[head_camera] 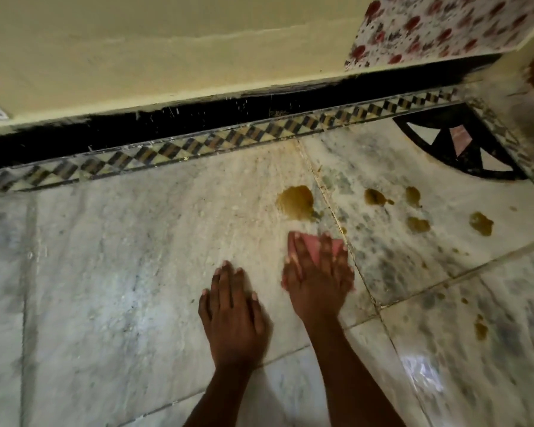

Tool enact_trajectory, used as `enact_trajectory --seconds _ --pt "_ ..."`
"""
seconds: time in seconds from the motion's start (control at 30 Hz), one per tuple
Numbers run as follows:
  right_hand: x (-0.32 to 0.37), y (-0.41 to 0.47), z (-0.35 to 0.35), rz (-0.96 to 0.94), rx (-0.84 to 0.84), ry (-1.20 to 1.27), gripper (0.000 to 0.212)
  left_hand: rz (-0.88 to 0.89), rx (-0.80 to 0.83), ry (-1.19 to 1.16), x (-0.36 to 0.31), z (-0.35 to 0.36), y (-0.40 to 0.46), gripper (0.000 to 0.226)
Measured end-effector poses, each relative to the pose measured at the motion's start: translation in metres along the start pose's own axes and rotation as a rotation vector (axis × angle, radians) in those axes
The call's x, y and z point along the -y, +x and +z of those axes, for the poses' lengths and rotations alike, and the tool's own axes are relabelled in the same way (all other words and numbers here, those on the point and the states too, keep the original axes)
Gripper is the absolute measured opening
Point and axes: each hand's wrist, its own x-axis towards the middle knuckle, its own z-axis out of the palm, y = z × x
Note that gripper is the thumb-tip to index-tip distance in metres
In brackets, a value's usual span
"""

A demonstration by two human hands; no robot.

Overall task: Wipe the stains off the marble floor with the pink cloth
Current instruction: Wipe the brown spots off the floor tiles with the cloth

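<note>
The pink cloth [313, 246] is being pressed flat against the marble floor [136, 272] under the right hand [316, 272], whose fingers [327, 248] are being held spread and extended over it; the grip is open, palm down, with no fold of cloth being pinched. Only the far edge and corners of the cloth are being shown beyond the fingertips. The left hand [233, 312] is being rested flat on the bare floor just beside the right, fingers together and extended, nothing being held. A large brown stain [296, 202] is being observed on the floor just beyond the cloth, apart from it, next to a tile joint. Smaller brown stains [416, 224] are being seen scattered to the right on the neighbouring tile, with further spots near the right edge of the view. A chequered border strip [198, 146] is being seen running along the base of a cream wall [136, 57]. A floral fabric [444, 26] is being shown at upper right. The right hand appears slightly blurred.
</note>
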Motion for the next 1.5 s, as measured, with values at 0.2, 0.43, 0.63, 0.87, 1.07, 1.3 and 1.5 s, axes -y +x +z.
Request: enact_trajectory --seconds 0.2,0.43,0.63,0.87,1.07,1.3,1.5 --pt "0.035 0.011 0.012 -0.201 -0.007 -0.061 0.061 0.215 0.037 0.07 0.039 -0.01 0.117 0.071" --pt "0.037 0.057 0.019 0.154 -0.139 0.069 0.058 0.158 0.002 0.136 0.051 0.006 0.178 0.066" --pt "0.049 0.051 0.009 -0.235 -0.053 -0.053 0.057 0.131 0.025 0.131 0.047 -0.007 0.185 0.065" --pt "0.063 0.143 0.009 0.287 -0.018 0.079 0.064 0.119 0.033 0.113 0.045 0.0 0.181 0.064" --pt "0.069 0.1 0.006 -0.299 0.035 -0.064 0.06 0.095 0.023 0.123 0.048 -0.002 0.182 0.065" --pt "0.062 0.195 -0.001 0.238 -0.013 0.038 0.068 0.021 0.049 0.151 0.049 0.005 0.183 0.068" --pt "0.088 0.163 -0.002 -0.311 0.119 -0.072 0.065 0.022 0.045 0.167 0.049 0.003 0.184 0.068"
